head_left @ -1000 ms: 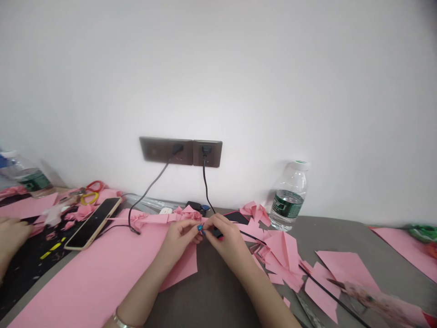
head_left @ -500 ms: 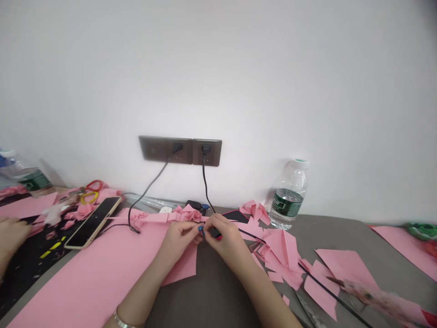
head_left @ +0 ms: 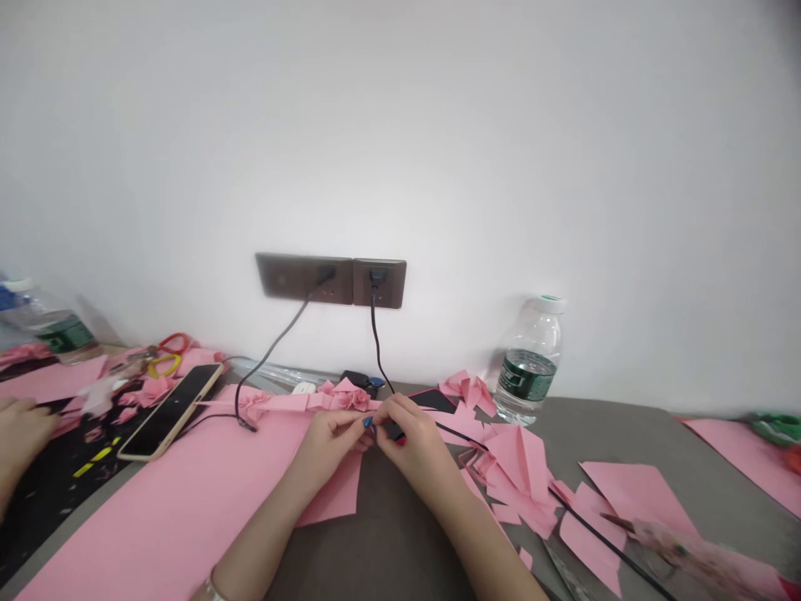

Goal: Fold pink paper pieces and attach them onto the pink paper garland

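Basically pinched, L grip (head_left: 330, 444) touching R (head_left: 419, 442).

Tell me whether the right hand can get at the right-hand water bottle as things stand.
Probably yes: between the right hand and the water bottle I see just low-lying things, such as pink paper and a black cable. It is busy close against the left hand, though, so it would likely need freeing first.

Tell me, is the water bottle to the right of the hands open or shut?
Shut: the bottle has its white cap on top of its neck. How tightly it is screwed, I cannot tell.
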Demonstrator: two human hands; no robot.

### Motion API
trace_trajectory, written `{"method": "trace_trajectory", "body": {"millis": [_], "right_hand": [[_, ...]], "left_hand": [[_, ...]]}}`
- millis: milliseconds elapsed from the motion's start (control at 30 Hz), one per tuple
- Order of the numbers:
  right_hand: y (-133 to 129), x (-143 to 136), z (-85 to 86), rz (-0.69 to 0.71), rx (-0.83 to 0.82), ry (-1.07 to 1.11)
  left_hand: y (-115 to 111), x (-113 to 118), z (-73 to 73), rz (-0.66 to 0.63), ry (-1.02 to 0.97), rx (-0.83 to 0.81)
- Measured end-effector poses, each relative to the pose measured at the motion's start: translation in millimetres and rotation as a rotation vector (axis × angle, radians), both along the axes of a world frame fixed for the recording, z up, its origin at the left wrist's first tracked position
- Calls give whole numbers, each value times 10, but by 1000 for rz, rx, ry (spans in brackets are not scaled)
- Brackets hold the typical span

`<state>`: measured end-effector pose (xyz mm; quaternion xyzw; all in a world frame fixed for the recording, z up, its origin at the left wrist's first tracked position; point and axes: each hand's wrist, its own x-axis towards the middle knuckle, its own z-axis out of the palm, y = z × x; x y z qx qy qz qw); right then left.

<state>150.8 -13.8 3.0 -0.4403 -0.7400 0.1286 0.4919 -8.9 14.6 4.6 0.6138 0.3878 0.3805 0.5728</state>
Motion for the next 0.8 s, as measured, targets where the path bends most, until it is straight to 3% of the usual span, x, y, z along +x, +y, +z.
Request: {"method": "trace_trajectory", "body": {"millis": [367, 600, 700, 800], "right_hand": [[34, 2, -51, -17, 42, 20], [-7, -6, 21, -79, -4, 188], [-2, 12, 23, -94, -32, 283], [10, 4, 5, -22, -120, 324]], "left_hand": [[-14, 22, -18, -32, -31, 7], [2, 25, 20, 78, -201, -225], [1, 23, 43, 86, -214, -236], [-1, 21, 41, 79, -196, -217]]}}
